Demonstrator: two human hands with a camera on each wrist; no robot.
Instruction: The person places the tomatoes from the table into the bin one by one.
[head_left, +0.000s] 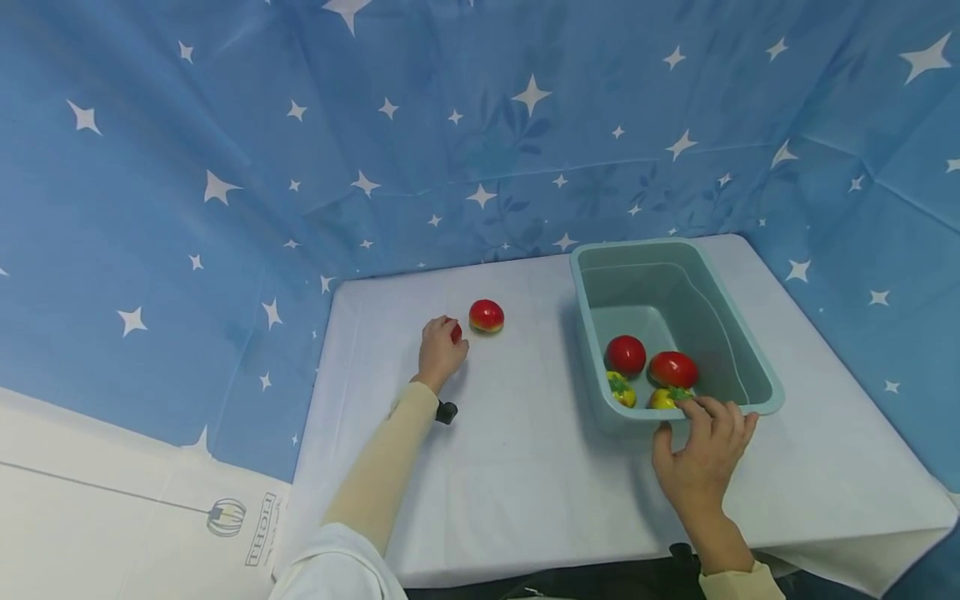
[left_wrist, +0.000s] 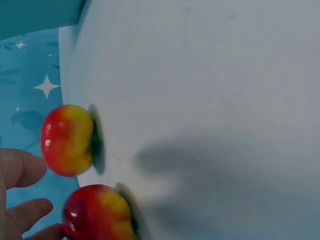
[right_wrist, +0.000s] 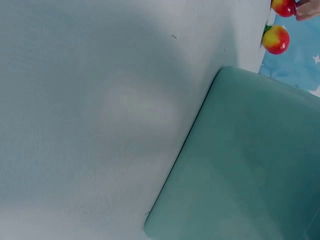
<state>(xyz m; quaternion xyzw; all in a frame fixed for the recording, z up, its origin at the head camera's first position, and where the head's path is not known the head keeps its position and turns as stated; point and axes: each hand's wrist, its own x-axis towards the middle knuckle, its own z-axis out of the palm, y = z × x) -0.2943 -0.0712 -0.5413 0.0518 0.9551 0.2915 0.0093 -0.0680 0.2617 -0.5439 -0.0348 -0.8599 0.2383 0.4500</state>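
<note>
In the head view my left hand point(head_left: 442, 354) reaches over a red-and-yellow bell pepper point(left_wrist: 100, 215), covering most of it from above. Seen from the left wrist, its fingers point(left_wrist: 25, 167) are spread around the top of that pepper, one fingertip right at its skin. A second bell pepper point(head_left: 487, 317) lies just beyond, green side down on the table. My right hand point(head_left: 705, 454) holds the near rim of a pale green bin point(head_left: 761, 367), fingers over the edge and thumb outside. Inside are several peppers: red tops point(head_left: 626, 355) and yellow ones showing green stems point(head_left: 667, 398).
A white cloth covers the table point(head_left: 510, 467). Blue star-patterned fabric point(head_left: 480, 150) hangs behind and at both sides. The bin's outer wall point(right_wrist: 240, 165) fills much of the right wrist view. White cloth lies between the left hand and the bin.
</note>
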